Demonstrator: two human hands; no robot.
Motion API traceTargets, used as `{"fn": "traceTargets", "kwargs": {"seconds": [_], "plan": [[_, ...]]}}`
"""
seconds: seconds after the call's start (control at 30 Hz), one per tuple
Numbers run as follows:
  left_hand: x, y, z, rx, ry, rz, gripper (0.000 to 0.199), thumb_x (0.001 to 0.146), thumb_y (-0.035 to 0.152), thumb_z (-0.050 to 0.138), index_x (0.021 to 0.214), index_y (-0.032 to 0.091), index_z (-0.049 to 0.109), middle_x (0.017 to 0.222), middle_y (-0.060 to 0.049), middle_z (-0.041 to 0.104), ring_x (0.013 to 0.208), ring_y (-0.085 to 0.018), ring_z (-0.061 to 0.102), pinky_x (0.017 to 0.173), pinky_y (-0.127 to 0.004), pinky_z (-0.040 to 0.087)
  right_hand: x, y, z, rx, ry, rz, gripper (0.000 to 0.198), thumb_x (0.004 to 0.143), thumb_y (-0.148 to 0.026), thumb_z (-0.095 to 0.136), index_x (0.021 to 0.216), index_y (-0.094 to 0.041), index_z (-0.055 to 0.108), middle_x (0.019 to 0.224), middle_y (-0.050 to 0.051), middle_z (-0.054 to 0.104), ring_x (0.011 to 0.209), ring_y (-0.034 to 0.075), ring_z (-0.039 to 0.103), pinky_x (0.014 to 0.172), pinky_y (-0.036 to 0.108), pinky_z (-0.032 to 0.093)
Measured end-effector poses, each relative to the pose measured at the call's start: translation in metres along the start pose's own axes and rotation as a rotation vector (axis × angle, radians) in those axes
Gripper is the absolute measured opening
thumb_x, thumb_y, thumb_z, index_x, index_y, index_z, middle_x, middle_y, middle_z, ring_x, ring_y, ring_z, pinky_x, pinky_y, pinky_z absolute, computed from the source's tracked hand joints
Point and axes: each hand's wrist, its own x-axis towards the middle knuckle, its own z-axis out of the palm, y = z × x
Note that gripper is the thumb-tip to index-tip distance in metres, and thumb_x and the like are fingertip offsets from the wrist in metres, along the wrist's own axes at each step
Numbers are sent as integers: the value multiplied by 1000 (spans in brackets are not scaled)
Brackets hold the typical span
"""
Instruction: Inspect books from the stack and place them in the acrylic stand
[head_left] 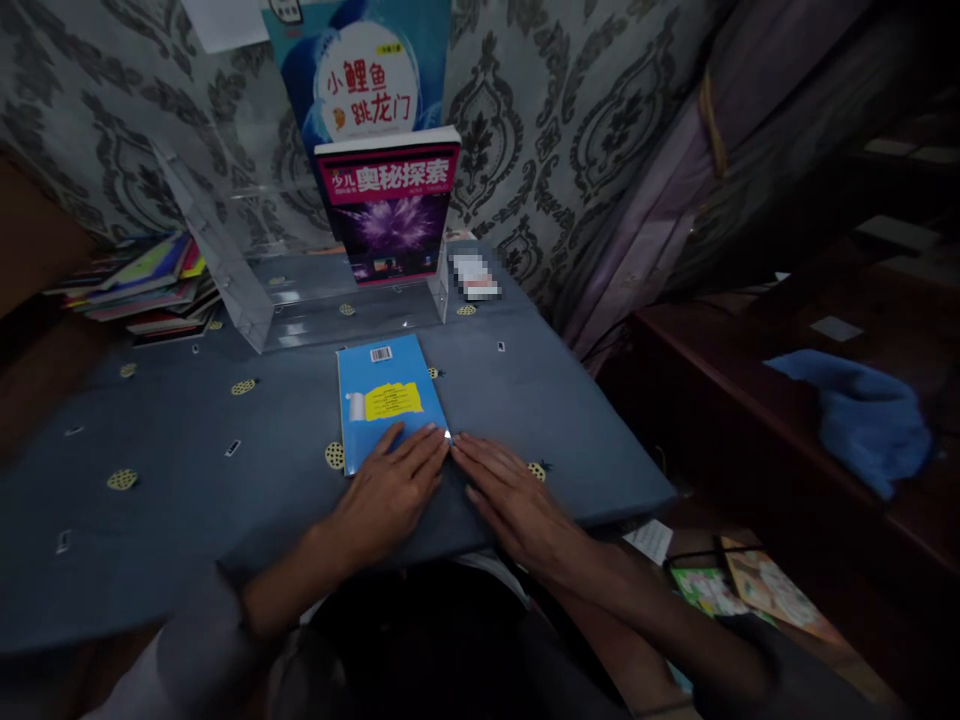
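Note:
A blue book [386, 375] lies on the table with its barcode side up and a yellow patch of text in its middle. My left hand [401, 475] rests flat over the book's near edge, fingers stretched out on the cover. At the book's near right corner, my right hand [506, 490] lies on its side with fingers extended, their tips touching or almost touching the corner. Neither hand grips anything. My left hand hides part of the book's lower edge.
Beyond the book stands a clear acrylic rack [225, 270] holding a purple book [394, 215] and a taller teal book [367, 75]. A pile of books [150, 285] sits at the left. To the right, a blue cloth [862, 410] lies on dark red furniture; booklets [772, 585] lie below the table [555, 400].

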Motion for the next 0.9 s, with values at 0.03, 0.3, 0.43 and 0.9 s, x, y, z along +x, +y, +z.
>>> {"fn": "traceTargets", "kwargs": {"seconds": [0.03, 0.3, 0.43, 0.9], "plan": [[-2, 1, 1, 21, 18, -1, 43, 106, 20, 29, 141, 11, 52, 143, -12, 59, 138, -22, 51, 117, -48, 38, 0, 1, 1, -8, 2, -5, 51, 102, -24, 39, 153, -19, 40, 148, 15, 54, 138, 27, 51, 113, 56, 46], [-29, 4, -5, 131, 76, -5, 38, 104, 15, 34, 135, 9, 55, 141, -10, 61, 133, -24, 55, 117, -48, 35, 0, 1, -3, -47, -1, -37, 54, 102, -23, 42, 155, -21, 36, 148, 15, 54, 137, 27, 52, 110, 53, 50], [-50, 0, -12, 114, 78, -68, 40, 102, 14, 39, 140, 10, 52, 142, -11, 60, 135, -23, 53, 119, -50, 32, 2, 0, -7, -51, -6, -34, 54, 101, -24, 44, 155, -22, 35, 149, 13, 54, 137, 27, 53, 110, 51, 51], [-87, -9, -16, 116, 200, -157, 39, 99, 10, 45, 137, 9, 55, 137, -15, 63, 129, -25, 58, 111, -45, 43, 44, -30, 8, -87, -210, -192, 47, 102, -23, 46, 148, -15, 46, 149, 13, 54, 144, 24, 44, 120, 52, 37]]}}
